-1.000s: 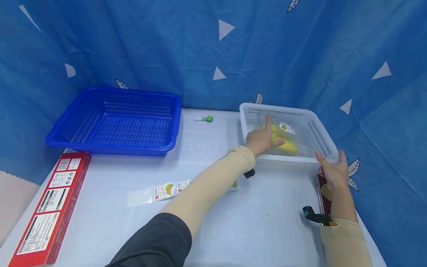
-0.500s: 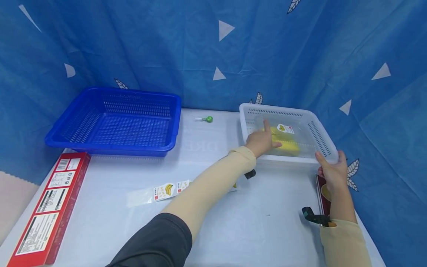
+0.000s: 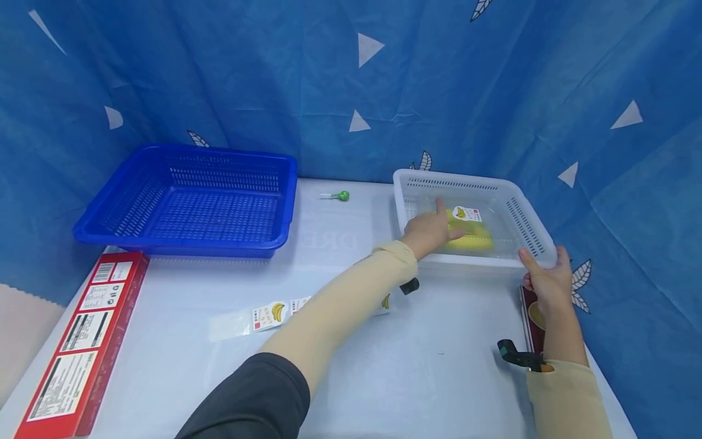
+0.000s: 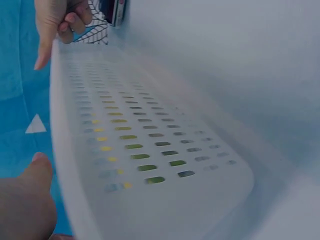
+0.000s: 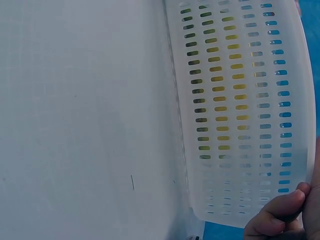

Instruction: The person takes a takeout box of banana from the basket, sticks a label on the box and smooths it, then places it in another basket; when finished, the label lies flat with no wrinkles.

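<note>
A white perforated basket (image 3: 471, 262) stands at the back right of the table. Inside it lies a clear plastic bag with a banana label (image 3: 467, 214) and yellow bananas (image 3: 474, 239). My left hand (image 3: 428, 233) reaches over the front rim onto the bag, index finger and thumb straight and spread; its other fingers are hidden. At the right front corner my right hand (image 3: 550, 277) grips the basket, thumb over the rim and fingers curled outside. The left wrist view shows the left thumb (image 4: 39, 170) beside the rim; the right wrist view shows yellow through the slots.
A blue basket (image 3: 186, 249) stands at the back left, with a red box (image 3: 82, 341) in front. A green lollipop (image 3: 343, 196) lies between the baskets. Banana-label packaging (image 3: 274, 314) lies partly under the left arm. A dark red item (image 3: 531, 311) sits below the right hand.
The bag and its label have shifted slightly forward toward me in the basket, and the bananas look flatter under the plastic. The left hand moved very little; the right hand stayed on the corner.
</note>
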`<state>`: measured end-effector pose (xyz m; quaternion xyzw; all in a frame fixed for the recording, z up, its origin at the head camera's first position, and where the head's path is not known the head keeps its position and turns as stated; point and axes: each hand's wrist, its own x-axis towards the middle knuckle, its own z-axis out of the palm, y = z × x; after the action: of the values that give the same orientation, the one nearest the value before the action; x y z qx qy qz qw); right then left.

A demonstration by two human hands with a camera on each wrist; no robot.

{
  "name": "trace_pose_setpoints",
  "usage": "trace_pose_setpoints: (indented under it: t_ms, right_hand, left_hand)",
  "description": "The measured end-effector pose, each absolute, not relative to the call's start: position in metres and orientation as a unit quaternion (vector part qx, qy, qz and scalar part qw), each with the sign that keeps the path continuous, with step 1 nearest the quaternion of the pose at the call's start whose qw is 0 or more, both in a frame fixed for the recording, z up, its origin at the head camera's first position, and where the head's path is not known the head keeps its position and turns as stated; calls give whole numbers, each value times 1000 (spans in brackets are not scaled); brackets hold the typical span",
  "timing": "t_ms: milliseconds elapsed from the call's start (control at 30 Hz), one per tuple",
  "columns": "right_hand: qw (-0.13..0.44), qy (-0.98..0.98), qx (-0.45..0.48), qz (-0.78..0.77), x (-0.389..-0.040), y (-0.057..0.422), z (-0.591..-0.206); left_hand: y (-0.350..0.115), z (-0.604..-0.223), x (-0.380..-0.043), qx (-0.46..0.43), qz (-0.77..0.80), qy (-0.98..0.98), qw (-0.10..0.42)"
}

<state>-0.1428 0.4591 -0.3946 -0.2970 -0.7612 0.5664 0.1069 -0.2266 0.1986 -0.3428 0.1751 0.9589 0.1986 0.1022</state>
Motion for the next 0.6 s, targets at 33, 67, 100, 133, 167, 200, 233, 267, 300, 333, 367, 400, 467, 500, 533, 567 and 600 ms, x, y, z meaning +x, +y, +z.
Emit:
trace_pose_setpoints:
  t_ms: [33, 67, 100, 133, 167, 200, 233, 267, 300, 333, 367, 400, 467, 500, 533, 567, 600]
  right_hand:
    - [106, -765, -296, 561, -143, 459, -395]
    - [105, -768, -297, 558, -143, 459, -395]
    - [103, -772, -298, 552, -143, 460, -395]
    - [100, -775, -300, 547, -144, 460, -395]
    - [97, -780, -301, 540, -144, 460, -395]
    - [93, -786, -304, 530, -144, 460, -395]
    - [87, -791, -307, 522, -143, 460, -394]
    - [82, -798, -308, 511, -142, 461, -394]
    - [77, -809, -310, 494, -141, 461, -393]
    - [71, -820, -311, 474, -140, 461, -391]
    - [67, -833, -311, 453, -139, 460, -390]
    - [64, -846, -308, 430, -137, 460, -388]
    - [62, -874, -306, 372, -133, 458, -384]
    - [62, -886, -306, 342, -132, 455, -382]
    - [65, -897, -305, 314, -130, 453, -380]
    - [68, -905, -304, 288, -129, 450, -378]
    - [73, -913, -305, 262, -128, 446, -376]
  left_hand:
    - [198, -341, -227, 178, 202, 958, 102]
    - [197, -340, -227, 183, 205, 956, 101]
    - [195, -337, -227, 190, 210, 954, 97]
    - [192, -334, -226, 201, 213, 952, 91]
    - [188, -331, -225, 211, 217, 949, 89]
    - [184, -327, -224, 220, 222, 946, 87]
    - [181, -323, -223, 228, 228, 943, 85]
    - [177, -319, -221, 235, 232, 940, 85]
    - [173, -316, -219, 242, 239, 937, 85]
    - [169, -313, -217, 249, 245, 933, 83]
    - [166, -310, -214, 254, 251, 931, 81]
    - [162, -308, -211, 259, 259, 927, 76]
    - [154, -306, -204, 272, 277, 919, 64]
    - [149, -305, -199, 281, 283, 915, 53]
    - [144, -304, -195, 291, 290, 911, 43]
    - [138, -303, -191, 300, 297, 906, 35]
    - [132, -302, -186, 308, 304, 901, 29]
